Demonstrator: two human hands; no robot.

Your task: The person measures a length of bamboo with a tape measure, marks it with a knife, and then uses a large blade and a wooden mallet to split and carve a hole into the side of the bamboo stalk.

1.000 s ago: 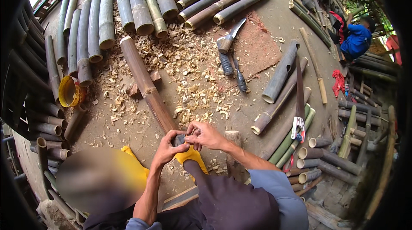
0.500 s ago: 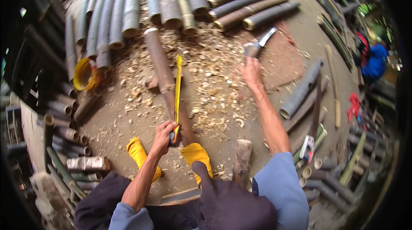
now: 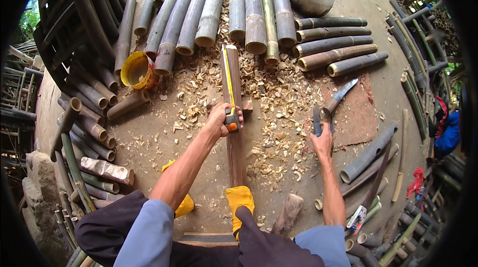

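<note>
My left hand [image 3: 221, 120] grips a black and orange tape measure [image 3: 232, 119]. Its yellow blade [image 3: 227, 70] is drawn out along a brown bamboo length [image 3: 236, 152] that points away from me, up to its far end. Under the bamboo's middle sits a small wooden block [image 3: 247, 104]. By the bamboo's near end is my foot in a yellow covering [image 3: 240, 198]. At the right, my closed right hand [image 3: 322, 140] has a short dark tool [image 3: 316, 119] at its fingers; its kind is unclear. Just beyond lies a knife [image 3: 343, 93] with a wooden handle.
Cut bamboo lengths [image 3: 211, 13] lie in rows at the back, left and right. A yellow container [image 3: 138, 70] stands at the left. Wood chips [image 3: 274, 132] cover the middle ground. A reddish mat [image 3: 356, 122] lies under the knife; a short log [image 3: 288, 213] is near my right knee.
My right hand has drawn back from the knife, and a dark tool now shows at its fingers. The tape blade now lies along the bamboo. The head view has shifted.
</note>
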